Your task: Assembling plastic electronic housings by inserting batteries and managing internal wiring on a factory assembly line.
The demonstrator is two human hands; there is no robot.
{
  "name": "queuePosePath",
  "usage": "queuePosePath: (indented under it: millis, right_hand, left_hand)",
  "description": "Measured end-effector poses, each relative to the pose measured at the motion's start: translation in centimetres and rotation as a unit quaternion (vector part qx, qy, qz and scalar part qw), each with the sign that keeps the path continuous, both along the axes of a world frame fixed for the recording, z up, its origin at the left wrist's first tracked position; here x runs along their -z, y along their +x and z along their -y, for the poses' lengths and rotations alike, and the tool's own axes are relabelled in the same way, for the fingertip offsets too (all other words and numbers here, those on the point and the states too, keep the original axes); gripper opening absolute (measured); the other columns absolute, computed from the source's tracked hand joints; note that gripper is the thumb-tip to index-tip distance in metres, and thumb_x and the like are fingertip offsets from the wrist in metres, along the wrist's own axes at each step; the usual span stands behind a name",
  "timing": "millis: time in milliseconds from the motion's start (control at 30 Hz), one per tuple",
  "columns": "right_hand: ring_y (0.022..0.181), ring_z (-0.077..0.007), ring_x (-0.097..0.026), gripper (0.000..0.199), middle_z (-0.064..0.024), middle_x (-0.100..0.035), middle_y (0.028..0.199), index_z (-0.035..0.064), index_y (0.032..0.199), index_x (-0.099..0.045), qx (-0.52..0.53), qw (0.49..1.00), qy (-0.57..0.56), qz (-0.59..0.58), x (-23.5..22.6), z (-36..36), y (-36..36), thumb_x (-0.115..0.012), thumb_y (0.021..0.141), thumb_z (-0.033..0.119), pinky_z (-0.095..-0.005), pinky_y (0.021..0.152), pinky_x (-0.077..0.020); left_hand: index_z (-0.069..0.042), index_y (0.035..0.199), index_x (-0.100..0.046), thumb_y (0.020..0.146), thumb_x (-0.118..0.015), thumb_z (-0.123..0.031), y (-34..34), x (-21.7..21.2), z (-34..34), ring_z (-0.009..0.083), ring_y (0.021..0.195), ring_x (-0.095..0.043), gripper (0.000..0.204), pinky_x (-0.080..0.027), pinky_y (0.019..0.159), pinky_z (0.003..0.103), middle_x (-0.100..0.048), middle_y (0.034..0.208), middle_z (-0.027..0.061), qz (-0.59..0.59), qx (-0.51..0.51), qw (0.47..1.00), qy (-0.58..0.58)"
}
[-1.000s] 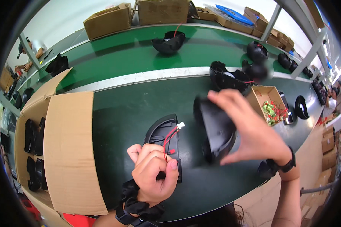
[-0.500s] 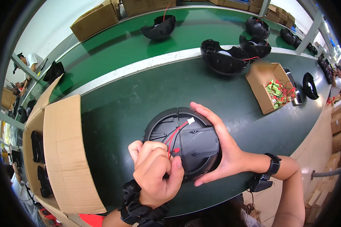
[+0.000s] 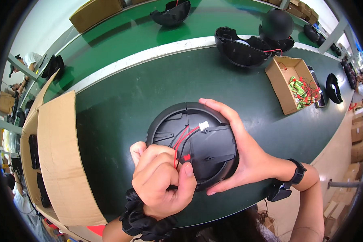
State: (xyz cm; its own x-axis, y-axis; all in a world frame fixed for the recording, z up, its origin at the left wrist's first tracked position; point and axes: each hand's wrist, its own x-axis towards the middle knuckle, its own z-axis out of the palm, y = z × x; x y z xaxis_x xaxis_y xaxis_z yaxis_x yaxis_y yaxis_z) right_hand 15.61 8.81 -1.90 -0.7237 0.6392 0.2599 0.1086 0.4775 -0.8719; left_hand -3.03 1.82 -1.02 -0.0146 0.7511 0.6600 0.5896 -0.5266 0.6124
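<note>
A round black plastic shell (image 3: 213,147) is held over the near part of the table, its inner side turned up. My right hand (image 3: 250,155) grips its right rim, thumb below and fingers along the far edge. Thin red and black wires (image 3: 180,141) lie across the shell. One pair ends in a white connector (image 3: 204,125); a small red connector (image 3: 186,157) sits beside my left thumb. My left hand (image 3: 159,173) is closed over the lower left of the shell, fingers curled where the wires run under them. Its fingertips are partly hidden.
An open cardboard box (image 3: 64,161) with black parts stands at the left. At the right, a small carton (image 3: 279,90) holds green wired pieces, with a black curved part (image 3: 333,88) beyond it. Black half shells (image 3: 242,48) stand along the far side, near a raised white edge (image 3: 149,58).
The view has shifted slightly, so the table things sit higher. The shell appears a little further up and left, with both hands still on it. The red connector has turned slightly.
</note>
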Motion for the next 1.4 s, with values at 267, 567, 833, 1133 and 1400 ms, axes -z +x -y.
queuePosePath:
  millis: [267,567,833,1133,1400]
  right_hand:
    - [0.137,-0.0342,-0.020,0.131,-0.0217,-0.017,0.146,0.0013,0.143,-0.010,0.028,0.998,0.021,-0.044,0.8,0.6,-0.4,-0.093,0.046,0.030,-0.0418,0.112,-0.0204]
    - [0.130,-0.0227,-0.035,0.060,-0.0144,-0.036,0.137,-0.0004,0.129,-0.040,-0.004,0.957,-0.207,-0.203,2.7,-2.9,1.6,-0.055,0.089,0.041,-0.0363,0.106,-0.0273]
    - [0.121,-0.0286,-0.049,0.053,-0.0214,-0.052,0.128,-0.0096,0.123,-0.051,-0.092,0.936,-0.263,-0.216,1.4,-2.2,-0.1,-0.040,0.092,0.031,-0.0371,0.105,-0.0340]
    - [0.128,-0.0284,-0.041,0.064,-0.0215,-0.041,0.139,-0.0079,0.133,-0.040,-0.137,0.926,-0.268,-0.231,2.1,-2.4,0.7,-0.052,0.088,0.036,-0.0379,0.108,-0.0302]
    - [0.135,-0.0316,-0.030,0.128,-0.0193,-0.026,0.147,-0.0009,0.143,-0.021,-0.229,0.973,-0.029,-0.008,-0.9,-3.7,2.5,-0.091,0.043,0.039,-0.0383,0.110,-0.0266]
  left_hand:
    - [-0.011,0.056,-0.036,0.068,-0.062,0.006,0.3,0.2,-0.2,0.0191,0.056,-0.049,0.033,-0.025,0.064,0.036,-0.043,0.055,0.0012,0.010,-0.019,1.000,0.016]
    - [-0.011,0.053,-0.034,0.065,-0.060,0.007,0.2,-0.1,-0.2,0.0192,0.055,-0.052,0.034,-0.025,0.063,0.035,-0.044,0.053,0.0015,0.032,0.025,0.999,-0.004]
    - [-0.013,0.052,-0.032,0.064,-0.062,0.004,0.3,-0.4,0.0,0.0159,0.053,-0.054,0.037,-0.021,0.060,0.034,-0.043,0.050,-0.0020,0.021,0.145,0.989,-0.031]
    - [-0.013,0.052,-0.032,0.065,-0.060,0.005,0.4,-0.2,-0.3,0.0159,0.054,-0.053,0.035,-0.022,0.061,0.034,-0.042,0.050,-0.0018,0.048,0.160,0.986,-0.016]
    - [-0.011,0.053,-0.036,0.067,-0.059,0.003,-1.2,-0.8,-0.7,0.0173,0.059,-0.054,0.030,-0.028,0.064,0.034,-0.048,0.053,-0.0008,0.025,0.252,0.967,-0.040]
